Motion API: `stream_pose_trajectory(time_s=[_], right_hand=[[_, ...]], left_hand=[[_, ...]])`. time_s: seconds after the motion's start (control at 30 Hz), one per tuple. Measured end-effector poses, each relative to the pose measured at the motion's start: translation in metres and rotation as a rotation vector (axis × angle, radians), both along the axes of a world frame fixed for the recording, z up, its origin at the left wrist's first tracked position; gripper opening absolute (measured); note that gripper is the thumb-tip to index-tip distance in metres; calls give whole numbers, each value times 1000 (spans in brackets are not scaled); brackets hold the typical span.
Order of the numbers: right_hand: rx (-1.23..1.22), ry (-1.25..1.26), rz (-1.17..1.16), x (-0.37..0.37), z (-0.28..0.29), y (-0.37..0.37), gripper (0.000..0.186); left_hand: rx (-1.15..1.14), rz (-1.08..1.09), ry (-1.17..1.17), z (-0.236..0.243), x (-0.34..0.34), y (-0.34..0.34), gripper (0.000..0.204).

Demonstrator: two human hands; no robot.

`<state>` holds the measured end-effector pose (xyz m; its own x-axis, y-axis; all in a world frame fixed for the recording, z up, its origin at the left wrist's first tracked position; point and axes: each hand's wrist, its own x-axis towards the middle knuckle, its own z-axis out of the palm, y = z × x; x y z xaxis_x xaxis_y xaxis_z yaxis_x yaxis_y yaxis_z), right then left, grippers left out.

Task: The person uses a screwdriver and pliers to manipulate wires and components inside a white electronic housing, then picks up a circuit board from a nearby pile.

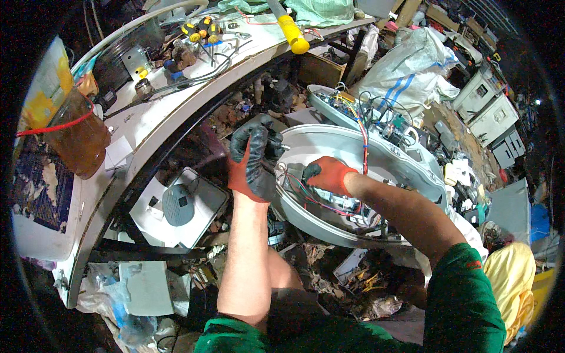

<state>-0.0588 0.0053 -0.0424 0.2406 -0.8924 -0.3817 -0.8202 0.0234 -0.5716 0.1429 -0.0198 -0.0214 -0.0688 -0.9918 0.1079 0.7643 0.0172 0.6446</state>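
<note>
Left hand (254,160) gripping a small tool, right hand (329,175) clutching wires (306,197) inside grey housing (412,170); hard tug may snap them.

Two gloved hands are at the grey appliance shell (412,162): the left hand (254,162) at its rim, the right hand (331,175) inside it. Beyond the shell, the bench (150,126) carries one jar of brown liquid (76,132), three yellow-handled screwdrivers (200,27) and one yellow-gripped tool (292,32). Right of the shell lies one white sack (406,67).
</note>
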Motion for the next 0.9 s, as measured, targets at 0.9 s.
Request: stream_pose_trajectory(time_s=[0.9], right_hand=[[-101, -275, -129, -46, -15, 7, 25]], left_hand=[[98, -62, 195, 12, -15, 4, 26]])
